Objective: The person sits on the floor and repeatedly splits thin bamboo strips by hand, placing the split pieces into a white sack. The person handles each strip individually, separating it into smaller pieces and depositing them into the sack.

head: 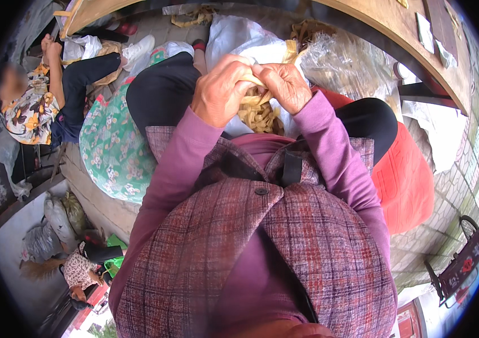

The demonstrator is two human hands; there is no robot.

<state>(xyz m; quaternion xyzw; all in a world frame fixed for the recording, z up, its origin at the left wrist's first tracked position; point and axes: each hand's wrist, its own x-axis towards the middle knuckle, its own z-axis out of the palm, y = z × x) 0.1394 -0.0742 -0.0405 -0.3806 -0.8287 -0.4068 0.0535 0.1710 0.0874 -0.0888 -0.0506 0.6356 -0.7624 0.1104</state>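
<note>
My left hand (pixel 222 91) and my right hand (pixel 286 84) meet in front of my lap, fingertips nearly touching. Between them both pinch a pale yellow flat strip (pixel 258 79), perhaps of plant fibre or a braid; its exact material is unclear. Below the hands a heap of tan braided or folded strip (pixel 260 118) rests between my knees, on white sheeting (pixel 239 38) that looks like a plastic bag. My fingers hide part of the strip. Another yellow length (pixel 291 51) lies over the sheeting just beyond my right hand.
A wooden tabletop (pixel 374 19) curves across the far side and right. Crumpled clear plastic (pixel 345 63) lies beneath it. Green patterned cloth (pixel 113 148) is at my left, red fabric (pixel 408 186) at my right. One person (pixel 32 105) sits at left, another (pixel 81 266) behind.
</note>
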